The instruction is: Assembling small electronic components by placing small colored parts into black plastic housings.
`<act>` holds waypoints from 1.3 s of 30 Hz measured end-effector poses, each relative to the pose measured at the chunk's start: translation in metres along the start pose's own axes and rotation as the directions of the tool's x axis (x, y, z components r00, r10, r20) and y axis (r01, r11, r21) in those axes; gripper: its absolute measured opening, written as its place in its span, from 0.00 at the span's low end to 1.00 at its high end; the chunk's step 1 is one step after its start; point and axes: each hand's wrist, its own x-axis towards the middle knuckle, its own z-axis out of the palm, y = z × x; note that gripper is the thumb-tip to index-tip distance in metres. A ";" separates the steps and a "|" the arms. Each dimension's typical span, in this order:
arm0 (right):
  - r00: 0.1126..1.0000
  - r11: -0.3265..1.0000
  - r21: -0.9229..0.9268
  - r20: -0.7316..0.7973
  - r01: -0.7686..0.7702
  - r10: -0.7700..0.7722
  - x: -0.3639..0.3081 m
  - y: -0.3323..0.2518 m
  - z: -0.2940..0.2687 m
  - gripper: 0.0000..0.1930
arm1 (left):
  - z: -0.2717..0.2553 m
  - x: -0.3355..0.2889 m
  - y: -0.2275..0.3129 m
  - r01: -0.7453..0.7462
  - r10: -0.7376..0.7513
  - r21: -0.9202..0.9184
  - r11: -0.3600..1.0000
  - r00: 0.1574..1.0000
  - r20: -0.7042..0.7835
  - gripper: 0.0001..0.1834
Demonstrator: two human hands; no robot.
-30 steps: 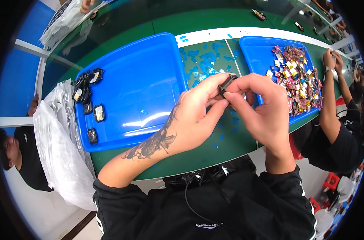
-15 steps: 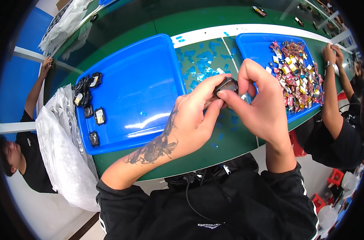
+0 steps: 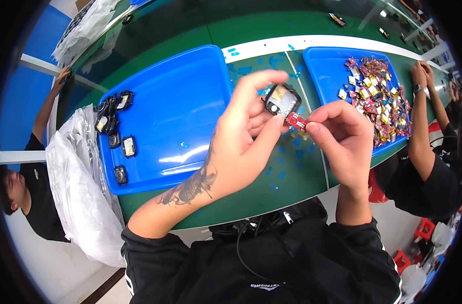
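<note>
Between the thumb and fingers of my left hand is a small black device housing, its open inside with a pale rectangular part facing up. My right hand pinches a small red circuit board by thumb and forefinger, at the housing's lower right edge. Whether the board is joined to the housing by a wire, I cannot tell. Left of my hands, a large blue tray holds several similar black housings along its left side.
A second blue tray at the right holds a heap of red boards with white and yellow parts. Blue film scraps litter the green table. Clear plastic bags hang at the left. Other people stand at both sides.
The housing has been turned so its inside shows, and it sits slightly higher. My right hand has moved lower and right; the red board now shows in its pinch.
</note>
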 end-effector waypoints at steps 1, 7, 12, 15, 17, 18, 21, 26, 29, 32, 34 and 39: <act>0.999 0.991 0.128 0.007 -0.037 0.036 0.001 0.000 -0.001 0.09 | 0.000 0.002 0.000 -0.138 0.134 0.187 0.973 0.990 0.034 0.21; 0.997 0.965 0.252 0.051 -0.071 0.060 0.004 0.002 -0.002 0.06 | -0.005 -0.001 0.000 -0.466 0.444 0.657 0.592 0.870 0.217 0.19; 0.989 0.939 0.328 0.135 -0.101 0.059 0.006 0.008 -0.007 0.05 | -0.010 -0.003 0.008 -0.285 0.210 0.525 0.802 0.957 0.198 0.11; 0.987 0.936 0.336 0.148 -0.104 0.057 0.004 0.001 -0.003 0.05 | -0.008 -0.004 0.011 -0.004 -0.041 0.276 0.961 0.987 0.156 0.07; 0.984 0.940 0.314 0.160 -0.129 0.081 0.005 0.000 -0.005 0.05 | -0.009 -0.005 0.006 0.097 -0.116 0.159 0.983 0.986 0.119 0.06; 0.980 0.944 0.293 0.172 -0.151 0.104 0.005 0.000 -0.006 0.05 | -0.008 -0.004 0.008 0.128 -0.149 0.181 0.975 0.983 0.109 0.06; 0.990 0.922 0.368 0.113 -0.119 0.082 0.003 0.001 0.000 0.10 | -0.007 -0.003 0.008 0.145 -0.173 0.202 0.969 0.976 0.130 0.05; 0.999 0.991 0.130 -0.026 -0.017 0.021 0.000 -0.003 0.010 0.17 | -0.002 -0.007 0.006 0.257 -0.258 0.025 0.966 0.954 0.150 0.14; 0.995 0.998 0.044 -0.087 0.053 -0.049 -0.001 0.002 0.011 0.18 | 0.000 -0.005 0.008 0.191 -0.187 -0.012 0.981 0.969 0.164 0.24; 0.992 0.997 -0.035 -0.098 0.072 -0.075 -0.001 0.003 0.012 0.18 | 0.000 -0.004 0.004 0.102 -0.096 -0.038 0.994 0.985 0.143 0.26; 0.992 0.994 -0.072 -0.093 0.082 -0.089 -0.001 0.003 0.012 0.18 | -0.001 -0.003 0.005 0.130 -0.119 -0.056 0.990 0.979 0.167 0.29; 0.992 0.991 -0.103 -0.082 0.090 -0.098 0.000 0.006 0.015 0.18 | 0.000 -0.005 0.006 0.120 -0.119 -0.004 0.993 0.985 0.126 0.28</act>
